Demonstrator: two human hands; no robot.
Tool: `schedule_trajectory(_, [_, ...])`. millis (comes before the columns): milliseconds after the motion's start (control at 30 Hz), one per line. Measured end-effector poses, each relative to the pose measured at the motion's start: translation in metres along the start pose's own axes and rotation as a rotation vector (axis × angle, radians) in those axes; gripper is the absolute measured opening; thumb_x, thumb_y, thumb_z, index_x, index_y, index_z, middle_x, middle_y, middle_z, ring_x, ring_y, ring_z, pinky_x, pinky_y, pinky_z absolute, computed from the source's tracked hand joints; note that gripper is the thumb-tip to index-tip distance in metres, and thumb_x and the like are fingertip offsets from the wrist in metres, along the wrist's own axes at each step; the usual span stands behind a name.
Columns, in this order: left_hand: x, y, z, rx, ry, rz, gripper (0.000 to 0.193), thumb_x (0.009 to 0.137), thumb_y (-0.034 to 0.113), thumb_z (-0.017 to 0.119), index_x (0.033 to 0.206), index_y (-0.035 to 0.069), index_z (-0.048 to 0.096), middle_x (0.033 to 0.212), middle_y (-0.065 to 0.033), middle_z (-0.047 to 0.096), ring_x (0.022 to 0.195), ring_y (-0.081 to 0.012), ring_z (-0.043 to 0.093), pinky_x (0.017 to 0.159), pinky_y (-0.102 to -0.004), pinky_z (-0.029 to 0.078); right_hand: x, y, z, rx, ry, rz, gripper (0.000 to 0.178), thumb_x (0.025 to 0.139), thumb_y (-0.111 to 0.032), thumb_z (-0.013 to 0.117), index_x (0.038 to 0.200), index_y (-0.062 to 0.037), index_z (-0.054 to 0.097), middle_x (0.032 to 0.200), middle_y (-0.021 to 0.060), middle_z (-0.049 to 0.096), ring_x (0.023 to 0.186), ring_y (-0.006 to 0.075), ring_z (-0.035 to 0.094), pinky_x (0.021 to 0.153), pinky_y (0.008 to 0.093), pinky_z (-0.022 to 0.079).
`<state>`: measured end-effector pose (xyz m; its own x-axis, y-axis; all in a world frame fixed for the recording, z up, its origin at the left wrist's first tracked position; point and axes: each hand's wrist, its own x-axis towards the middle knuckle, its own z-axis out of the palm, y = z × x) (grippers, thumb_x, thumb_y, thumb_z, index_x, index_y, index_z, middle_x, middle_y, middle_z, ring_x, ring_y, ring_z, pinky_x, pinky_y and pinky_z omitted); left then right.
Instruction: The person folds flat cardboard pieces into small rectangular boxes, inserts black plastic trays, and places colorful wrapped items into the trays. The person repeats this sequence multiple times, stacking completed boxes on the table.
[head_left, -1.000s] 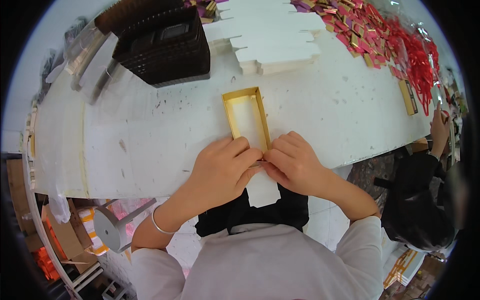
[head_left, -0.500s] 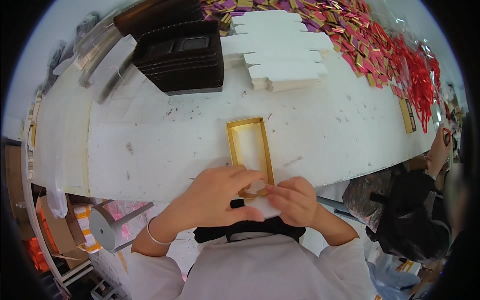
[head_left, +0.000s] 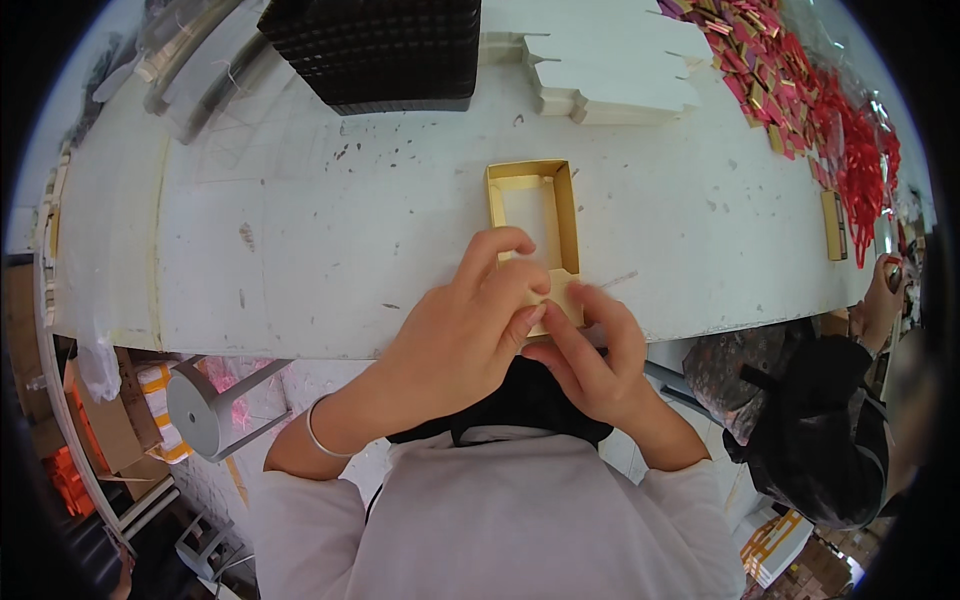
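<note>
Left hand (head_left: 475, 325) and right hand (head_left: 600, 355) touch a rectangular gold box (head_left: 566, 215) at the white desk's (head_left: 300, 260) near edge; either grip's hold unclear.

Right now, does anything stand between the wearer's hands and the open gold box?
Nothing visible does: the left hand and right hand are right at the near end of the gold box. The black tray stack and white cardboard stack sit beyond its far end.

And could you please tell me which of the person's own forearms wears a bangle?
The left forearm: a silver bangle circles it behind the left hand; the right forearm, behind the right hand, is bare.
</note>
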<state>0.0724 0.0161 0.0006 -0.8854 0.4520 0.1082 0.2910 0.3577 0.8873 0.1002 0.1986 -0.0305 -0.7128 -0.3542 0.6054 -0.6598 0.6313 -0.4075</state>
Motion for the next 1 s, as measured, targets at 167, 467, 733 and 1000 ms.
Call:
schedule_trajectory(167, [-0.015, -0.013, 0.019, 0.440, 0.172, 0.322, 0.017, 0.078, 0.004, 0.064, 0.092, -0.001, 0.056, 0.098, -0.0099, 0.053, 0.069, -0.0223, 0.054, 0.057, -0.0314, 0.047, 0.011, -0.001, -0.008, -0.183, -0.144, -0.070, 0.035, 0.065, -0.007, 0.064, 0.100, -0.0006, 0.063, 0.089, 0.0070, 0.057, 0.065, 0.0173, 0.049, 0.055, 0.0286, 0.036])
schedule_trajectory(467, [-0.010, 0.001, 0.005, 0.501, -0.150, 0.160, 0.019, 0.065, -0.008, 0.057, 0.080, 0.002, 0.050, 0.079, -0.0086, 0.047, 0.062, -0.0211, 0.054, 0.047, -0.0316, 0.043, 0.040, 0.004, -0.026, 0.017, -0.559, 0.043, 0.014, 0.066, 0.000, 0.063, 0.076, -0.0044, 0.053, 0.074, 0.0077, 0.049, 0.068, 0.0223, 0.054, 0.058, 0.0334, 0.041])
schedule_trajectory(733, [-0.003, 0.012, -0.002, 0.426, -0.241, 0.080, 0.029, 0.068, 0.002, 0.067, 0.096, 0.002, 0.058, 0.095, -0.0096, 0.054, 0.075, -0.0242, 0.059, 0.059, -0.0339, 0.048, 0.047, 0.020, -0.039, 0.014, -0.706, -0.085, 0.019, 0.067, 0.002, 0.062, 0.083, -0.0045, 0.057, 0.080, 0.0073, 0.053, 0.070, 0.0240, 0.055, 0.060, 0.0334, 0.042])
schedule_trajectory(1000, [0.053, 0.003, -0.067, 0.634, -0.269, 0.329, 0.086, 0.061, 0.020, 0.083, 0.138, 0.013, 0.046, 0.140, -0.0131, 0.042, 0.115, -0.0323, 0.047, 0.095, -0.0439, 0.041, 0.066, 0.046, -0.071, 0.100, -0.899, -0.198, 0.034, 0.066, 0.005, 0.061, 0.098, -0.0064, 0.065, 0.097, 0.0069, 0.061, 0.084, 0.0254, 0.056, 0.075, 0.0337, 0.042])
